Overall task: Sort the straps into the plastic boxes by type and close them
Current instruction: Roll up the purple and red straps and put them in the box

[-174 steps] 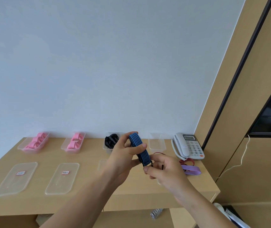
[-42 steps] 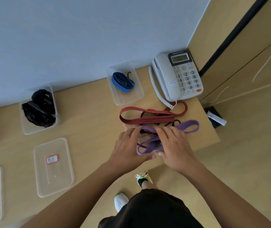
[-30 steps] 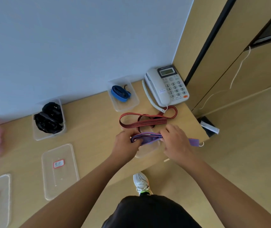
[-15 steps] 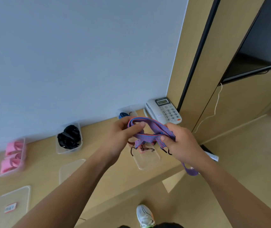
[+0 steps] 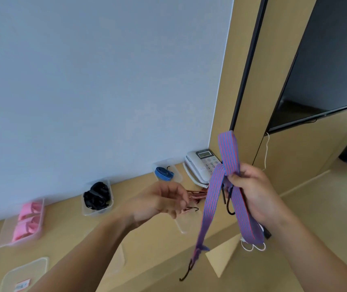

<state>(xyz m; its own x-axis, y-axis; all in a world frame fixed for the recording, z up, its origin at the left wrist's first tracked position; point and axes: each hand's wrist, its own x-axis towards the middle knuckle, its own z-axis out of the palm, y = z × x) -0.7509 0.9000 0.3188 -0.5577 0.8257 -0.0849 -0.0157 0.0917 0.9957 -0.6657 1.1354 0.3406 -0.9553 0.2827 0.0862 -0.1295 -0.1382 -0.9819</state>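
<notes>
My right hand (image 5: 250, 192) grips a purple striped strap (image 5: 212, 197) in the air above the desk's right end. One loop stands up above the fist and a long end with a black hook hangs down. My left hand (image 5: 160, 204) hovers to the left of it with loosely curled fingers and holds nothing. A red striped strap (image 5: 197, 196) lies on the desk behind my hands. Along the wall stand clear plastic boxes: one with a rolled blue strap (image 5: 164, 172), one with black straps (image 5: 96, 199), one with pink straps (image 5: 26, 223).
A white telephone (image 5: 202, 163) sits at the desk's far right corner. Clear lids lie on the desk: one with a red label (image 5: 24, 275) at the lower left, another (image 5: 184, 223) partly hidden behind the hanging strap. The desk edge (image 5: 221, 237) runs just below my hands.
My left hand has let go of the purple strap and moved left. My right hand has lifted the strap higher, and one end now hangs free. The camera has tilted upward.
</notes>
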